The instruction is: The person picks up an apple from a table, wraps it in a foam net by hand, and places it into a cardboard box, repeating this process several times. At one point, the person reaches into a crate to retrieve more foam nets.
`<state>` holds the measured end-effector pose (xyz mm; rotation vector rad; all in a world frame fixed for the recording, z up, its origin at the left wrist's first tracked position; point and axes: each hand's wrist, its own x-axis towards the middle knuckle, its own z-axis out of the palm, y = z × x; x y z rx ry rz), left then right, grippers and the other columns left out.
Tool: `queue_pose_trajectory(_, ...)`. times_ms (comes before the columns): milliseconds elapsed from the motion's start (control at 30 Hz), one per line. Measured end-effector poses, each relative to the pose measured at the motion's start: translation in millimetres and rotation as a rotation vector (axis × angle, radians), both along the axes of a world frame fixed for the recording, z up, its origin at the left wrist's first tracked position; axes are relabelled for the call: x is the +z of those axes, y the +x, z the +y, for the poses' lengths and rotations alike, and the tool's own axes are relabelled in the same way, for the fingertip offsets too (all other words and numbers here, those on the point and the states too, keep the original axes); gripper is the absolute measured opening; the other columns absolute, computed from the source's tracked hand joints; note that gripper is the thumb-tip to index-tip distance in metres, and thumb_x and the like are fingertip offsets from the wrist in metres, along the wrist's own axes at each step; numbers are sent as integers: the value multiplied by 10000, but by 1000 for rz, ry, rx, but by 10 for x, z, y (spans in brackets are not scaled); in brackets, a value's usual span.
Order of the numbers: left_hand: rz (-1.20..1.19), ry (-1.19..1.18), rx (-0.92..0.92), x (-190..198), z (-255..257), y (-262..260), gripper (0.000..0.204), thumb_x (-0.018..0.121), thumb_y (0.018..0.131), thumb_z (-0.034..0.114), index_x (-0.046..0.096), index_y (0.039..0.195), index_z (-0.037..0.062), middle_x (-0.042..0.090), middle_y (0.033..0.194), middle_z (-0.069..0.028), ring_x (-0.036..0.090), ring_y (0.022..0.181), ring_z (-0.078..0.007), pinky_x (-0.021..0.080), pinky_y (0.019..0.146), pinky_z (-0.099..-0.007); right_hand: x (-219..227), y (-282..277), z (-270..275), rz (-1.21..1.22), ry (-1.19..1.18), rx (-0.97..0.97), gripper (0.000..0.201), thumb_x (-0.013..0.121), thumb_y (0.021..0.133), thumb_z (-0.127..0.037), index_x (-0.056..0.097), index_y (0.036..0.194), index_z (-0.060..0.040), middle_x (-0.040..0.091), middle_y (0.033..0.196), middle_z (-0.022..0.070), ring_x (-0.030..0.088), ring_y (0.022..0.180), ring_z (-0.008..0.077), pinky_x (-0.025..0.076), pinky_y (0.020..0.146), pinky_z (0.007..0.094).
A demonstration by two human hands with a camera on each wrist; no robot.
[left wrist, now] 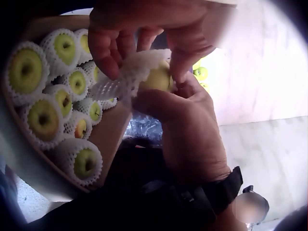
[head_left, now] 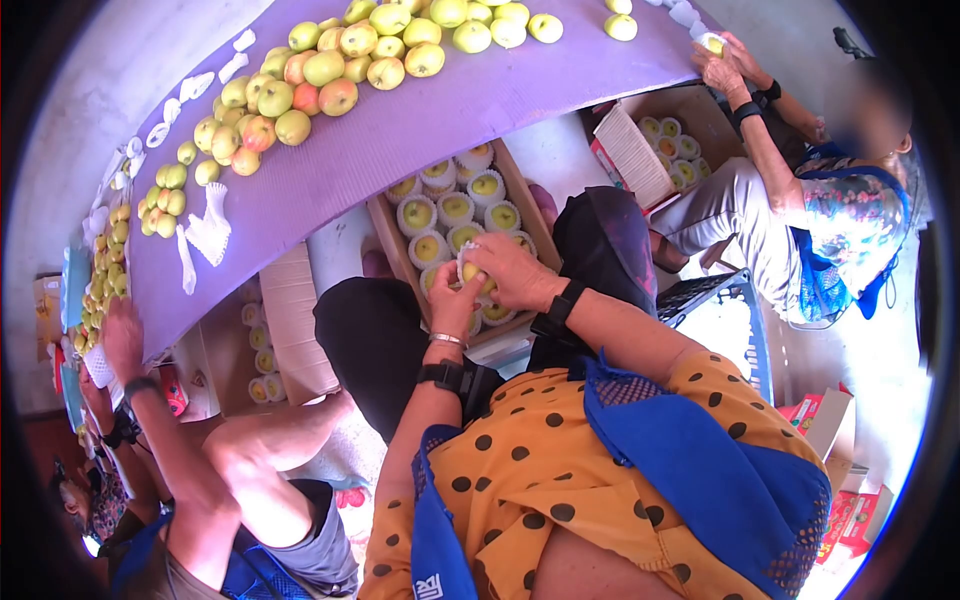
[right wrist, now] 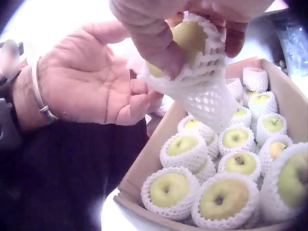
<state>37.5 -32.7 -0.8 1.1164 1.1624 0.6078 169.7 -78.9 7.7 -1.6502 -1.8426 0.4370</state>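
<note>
Head feed: I see left hand, right hand clamping apple, presumably for steadiness.
Between box edges: foam-sleeved apples, presumably cushioned.

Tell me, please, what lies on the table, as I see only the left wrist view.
Observer: The head view shows a heap of loose, round, green and reddish apples on the purple table.
Operator: Thank you. Where does the open brown cardboard box stand relative to the wearer's legs?
Observer: In the head view it lies between the dark-trousered knees.
Operator: And does the left wrist bear anything besides the black strap?
Observer: Yes, the right wrist view shows a thin silver-coloured bracelet there, next to the left hand.
</note>
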Motion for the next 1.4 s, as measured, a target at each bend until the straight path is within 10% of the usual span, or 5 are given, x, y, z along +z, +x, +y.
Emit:
queue_pose_trajectory(367,-372,-208,139,-196,91,-66,265,544,769,84,465,1020,61,547,939,-45,569,821,-153,489,605,-291,-134,115,36,743,-165,-268,335,588,693,13,500,1013,-32,516,900,33,495,808,76,437,657,218)
queue_pose_trajectory(667,-431,-132,217,-205,57,-12,341,525,779,43,399,1095,83,497,1052,-62,545,890,-173,500,642,-311,-25,45,31,1009,-188,-145,175,515,756,-5,547,928,-16,507,766,-14,479,672,36,418,595,188)
queue_pose_trajectory(1100,-561,-124,129,-216,72,-28,409,576,780,104,365,1131,100,512,1055,-67,526,947,-231,462,726,-382,-49,45,24,858,-123,66,210,452,764,21,548,950,0,517,802,50,512,713,99,430,652,226)
queue_pose_trajectory(1267,-620,-307,132,-202,95,-69,406,574,782,111,375,1136,109,508,1085,-76,533,950,-246,486,695,-408,-94,222,147,707,102,-626,254,626,726,-132,516,923,-14,530,810,28,489,722,78,430,660,230)
queue_pose_trajectory(1400,-613,-343,79,-159,85,-81,391,563,787,112,379,1132,111,509,1088,-75,533,958,-246,484,709,-410,-99,237,142,679,18,-583,288,681,669,-193,545,813,17,547,749,71,515,672,135,436,636,268)
